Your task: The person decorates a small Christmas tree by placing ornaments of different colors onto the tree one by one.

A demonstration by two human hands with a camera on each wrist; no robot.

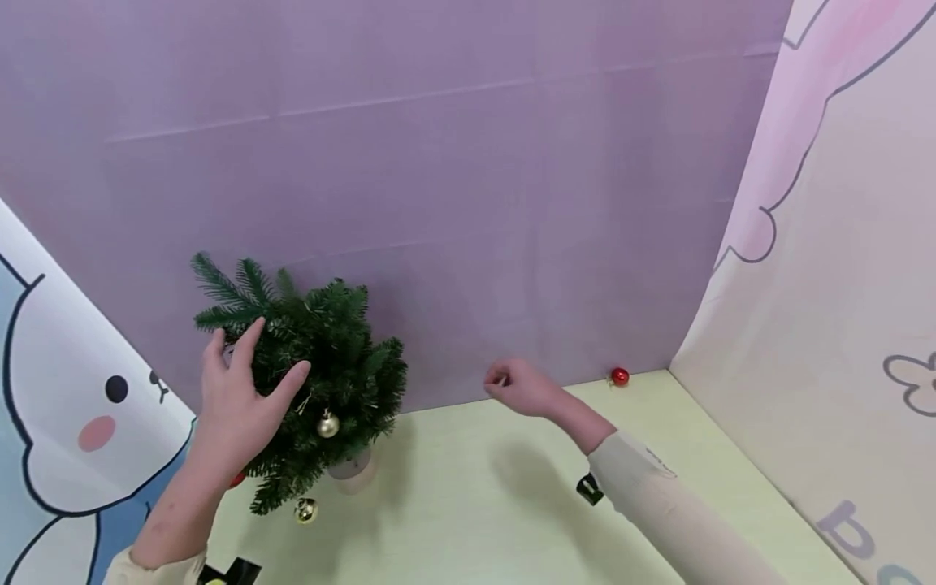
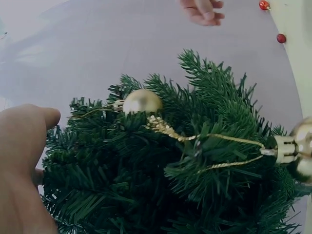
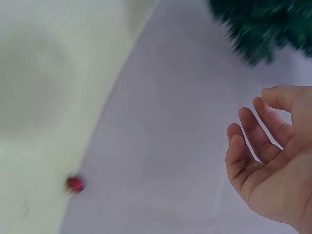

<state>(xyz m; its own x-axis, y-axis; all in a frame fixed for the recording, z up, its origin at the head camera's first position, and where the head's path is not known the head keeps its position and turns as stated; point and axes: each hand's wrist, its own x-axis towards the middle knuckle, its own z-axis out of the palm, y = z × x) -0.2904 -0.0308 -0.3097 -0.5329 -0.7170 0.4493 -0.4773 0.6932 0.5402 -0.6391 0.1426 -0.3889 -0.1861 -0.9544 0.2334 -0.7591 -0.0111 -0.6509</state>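
Purple backdrop (image 1: 468, 162) rises behind a pale green worktop (image 1: 475, 487), with cartoon-printed panels on both sides. Seen from the head camera, a small artificial Christmas tree (image 1: 329, 374) stands at the worktop's left rear in a pale pot (image 1: 353, 470). The left hand (image 1: 241, 398) rests against the tree's left side, fingers straight and spread apart, holding nothing. A gold bauble (image 1: 327, 424) hangs on the tree's front, and another gold one (image 1: 305, 510) hangs low by the bottom branches. The right hand (image 1: 522, 388) hovers above the worktop near the backdrop, well apart from the tree, fingers loosely curled and empty. A red bauble (image 1: 619, 376) lies further right where worktop meets backdrop.

From the left wrist, green needles fill the view, with gold baubles and a gold cord (image 2: 214, 141) draped between them.

From the right wrist, the relaxed, parted fingers (image 3: 256, 141) show, with the red bauble blurred on the worktop's edge.
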